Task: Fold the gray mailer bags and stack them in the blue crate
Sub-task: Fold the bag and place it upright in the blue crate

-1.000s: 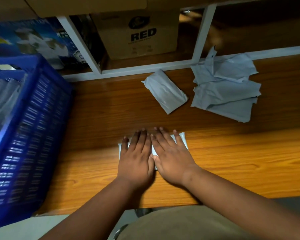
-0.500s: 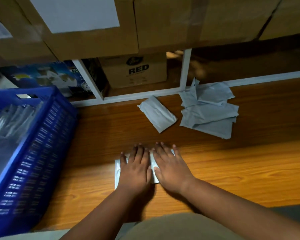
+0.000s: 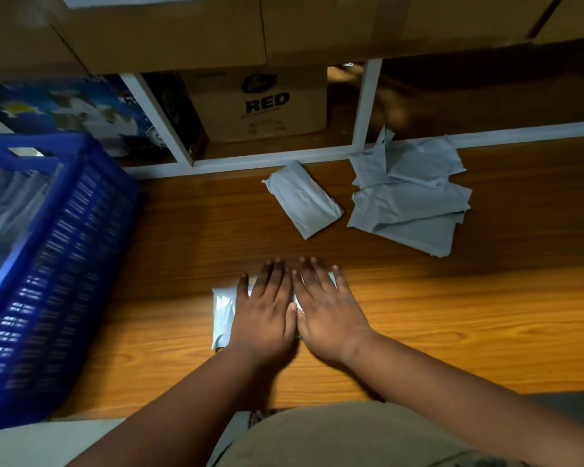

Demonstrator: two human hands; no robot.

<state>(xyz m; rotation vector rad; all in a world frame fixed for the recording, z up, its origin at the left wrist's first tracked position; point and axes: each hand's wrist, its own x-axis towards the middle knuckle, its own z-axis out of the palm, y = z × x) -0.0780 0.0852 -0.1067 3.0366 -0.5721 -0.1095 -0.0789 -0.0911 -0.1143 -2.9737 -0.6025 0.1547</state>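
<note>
Wooden counter (image 3: 418,332), near edge first: left hand (image 3: 267,315) and right hand (image 3: 327,311) lie flat, fingers straight, pressing a folded gray mailer bag (image 3: 224,315) beneath both palms. Lifting off may let the slick plastic spring open. Beyond lie more bags (image 3: 408,203); blue crate (image 3: 58,264) stands at the left edge.

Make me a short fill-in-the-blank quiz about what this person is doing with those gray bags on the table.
1. Both hands, the left hand and right hand, press flat on a folded gray ____.
2. The crate at the left is coloured ____.
3. The cardboard box on the shelf bears the word ____.
4. The loose pile of unfolded bags lies on the wooden ____.

Missing words: mailer bag; blue; RED; table
</note>
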